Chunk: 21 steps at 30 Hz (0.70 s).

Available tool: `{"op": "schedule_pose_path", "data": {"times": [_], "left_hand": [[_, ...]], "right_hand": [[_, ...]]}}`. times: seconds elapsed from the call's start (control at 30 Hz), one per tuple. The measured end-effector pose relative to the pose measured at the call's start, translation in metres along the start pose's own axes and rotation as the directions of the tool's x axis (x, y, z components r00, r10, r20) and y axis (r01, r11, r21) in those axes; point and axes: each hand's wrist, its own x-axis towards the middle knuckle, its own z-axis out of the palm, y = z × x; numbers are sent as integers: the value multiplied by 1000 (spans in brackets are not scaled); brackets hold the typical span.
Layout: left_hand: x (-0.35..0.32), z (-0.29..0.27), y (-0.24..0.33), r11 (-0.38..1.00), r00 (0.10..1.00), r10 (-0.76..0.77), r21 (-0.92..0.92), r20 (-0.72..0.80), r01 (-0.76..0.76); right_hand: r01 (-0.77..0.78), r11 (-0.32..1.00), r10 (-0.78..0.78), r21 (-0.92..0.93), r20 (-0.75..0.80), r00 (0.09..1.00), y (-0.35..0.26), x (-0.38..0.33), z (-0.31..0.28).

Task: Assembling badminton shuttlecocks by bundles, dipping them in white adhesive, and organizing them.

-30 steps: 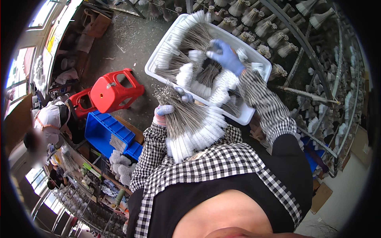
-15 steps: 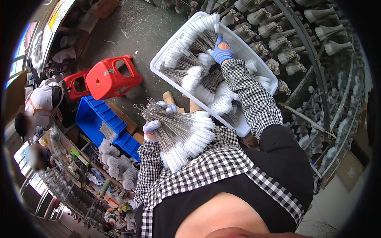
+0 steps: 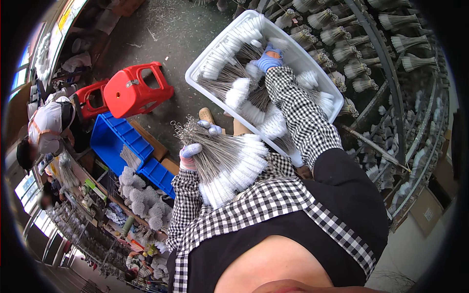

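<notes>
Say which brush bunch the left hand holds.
The fanned bunch by the apron; those in the white bin and on the rack are clear of the left hand.

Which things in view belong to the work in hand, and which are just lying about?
In the work:
- brush bunch, held in the left hand
- white bin of more brushes, with the right hand inside it

Lying about, untouched:
- red stools
- blue crates
- grey bundles
- rack at right, though it holds similar brushes
</notes>
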Motion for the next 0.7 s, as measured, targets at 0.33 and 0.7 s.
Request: {"op": "schedule_pose_path", "data": {"times": [0.33,0.7], "left_hand": [[-30,-14,13,997,999,34,72,-17,-32],[-49,-26,32,995,993,101,32,-61,-100]], "right_hand": [[73,997,-66,-32,168,983,4,4,-20],[73,997,-67,-12,275,959,9,2,-11]]}}
